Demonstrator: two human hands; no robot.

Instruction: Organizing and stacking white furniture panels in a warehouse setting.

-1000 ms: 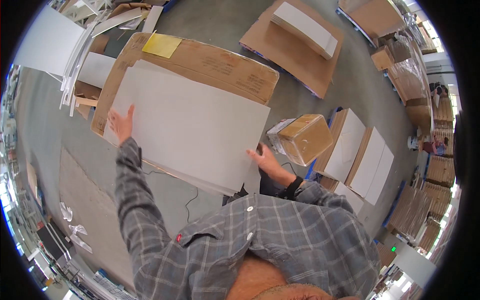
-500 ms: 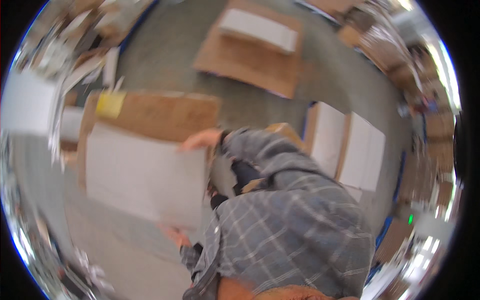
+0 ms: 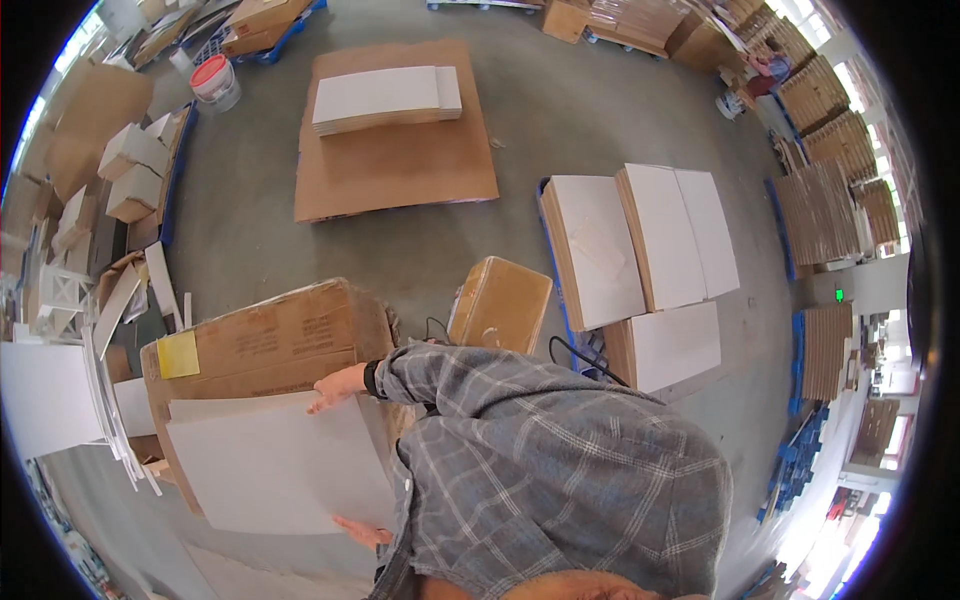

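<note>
A large white board (image 3: 270, 460) lies on a brown cardboard surface at the lower left, with layered edges at its right side. At its far edge my right hand (image 3: 340, 388) grips the right-hand corner, the fingers lying over the top face. My left hand (image 3: 362, 532) holds the near edge, its fingers partly hidden under or against the board. Behind the board stands a big brown carton (image 3: 260, 335), with a yellow paper (image 3: 179, 355) on its left part.
A taped carton (image 3: 500, 305) stands just beyond my right arm. White board stacks (image 3: 665, 235) rest on a blue pallet to the right. Ahead, a brown sheet (image 3: 400, 180) carries another white stack (image 3: 380, 95). White panels (image 3: 50, 395) lean at left; a red-lidded bucket (image 3: 214, 82) stands farther back.
The view has shifted and sharpened, with the far floor showing more. The board sits lower in view, and my hands stay at its far and near edges.
</note>
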